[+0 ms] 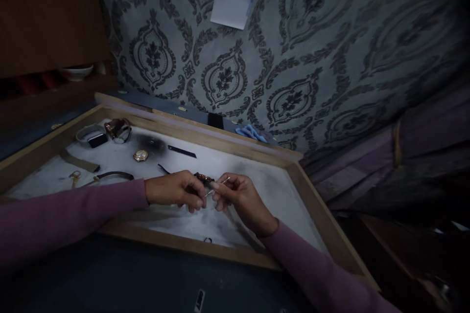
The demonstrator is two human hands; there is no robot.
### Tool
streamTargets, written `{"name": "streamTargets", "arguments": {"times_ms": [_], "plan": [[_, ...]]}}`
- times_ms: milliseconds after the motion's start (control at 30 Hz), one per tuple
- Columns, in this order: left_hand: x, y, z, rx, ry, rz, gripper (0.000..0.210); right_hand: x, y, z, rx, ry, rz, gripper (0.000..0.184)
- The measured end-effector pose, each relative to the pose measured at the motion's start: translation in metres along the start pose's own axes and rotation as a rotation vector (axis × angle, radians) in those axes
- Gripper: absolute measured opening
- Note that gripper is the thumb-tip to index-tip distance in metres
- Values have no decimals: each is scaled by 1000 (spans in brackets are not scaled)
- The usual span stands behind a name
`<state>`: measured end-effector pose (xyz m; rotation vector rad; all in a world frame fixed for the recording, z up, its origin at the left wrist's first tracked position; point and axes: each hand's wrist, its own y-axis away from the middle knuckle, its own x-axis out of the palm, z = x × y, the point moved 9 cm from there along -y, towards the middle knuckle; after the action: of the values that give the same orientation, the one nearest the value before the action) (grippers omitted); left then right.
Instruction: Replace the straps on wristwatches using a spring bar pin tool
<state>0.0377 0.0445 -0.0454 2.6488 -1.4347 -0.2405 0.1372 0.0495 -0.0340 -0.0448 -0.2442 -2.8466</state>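
My right hand [239, 199] is closed in a pinch on a thin, bright metal tool [225, 180], slanted down to the left. Its lower end comes close to the fingertips of my left hand [185, 190], which are pressed together; whatever they hold is too small and dark to make out. Just behind the fingers lies a watch [204, 177] with a dark, gold-toned case, partly covered by my hands. One end of a black strap [163, 169] shows behind my left hand. Both hands are over the white floor of a shallow wooden tray [200, 249].
Inside the tray are a gold round watch case [140, 155], a flat black blade-like strip [182, 151], a brown-banded watch [118, 130], a grey-banded watch [91, 135] and loose straps [79, 160]. A small dark ring [208, 240] lies near the front rim. Behind stands a blue cloth [251, 132].
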Motion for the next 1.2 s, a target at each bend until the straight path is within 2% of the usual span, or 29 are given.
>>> {"name": "streamTargets", "arguments": {"times_ms": [133,467,567,733,833,933,1067,1200], "plan": [[0,0,-4,36,8,-8,13,2,0,2,-9,12,3,37],[0,-1,-1,-9,45,-68,8,1,-1,5,-67,41,-18,34],[-1,-1,-2,5,67,-75,8,7,0,9,-81,11,43,26],[-2,-2,-1,-15,135,-88,12,12,3,16,-128,-7,120,27],[0,-2,3,-65,166,-73,19,2,-2,20,-152,22,71,28],[2,-3,9,-121,167,-59,27,-22,-13,30,-236,95,-67,32],[3,-4,12,-128,137,-60,22,-51,-28,34,-315,174,-186,34],[5,-4,12,-139,115,-49,17,-64,-36,22,-341,249,-232,34]]}}
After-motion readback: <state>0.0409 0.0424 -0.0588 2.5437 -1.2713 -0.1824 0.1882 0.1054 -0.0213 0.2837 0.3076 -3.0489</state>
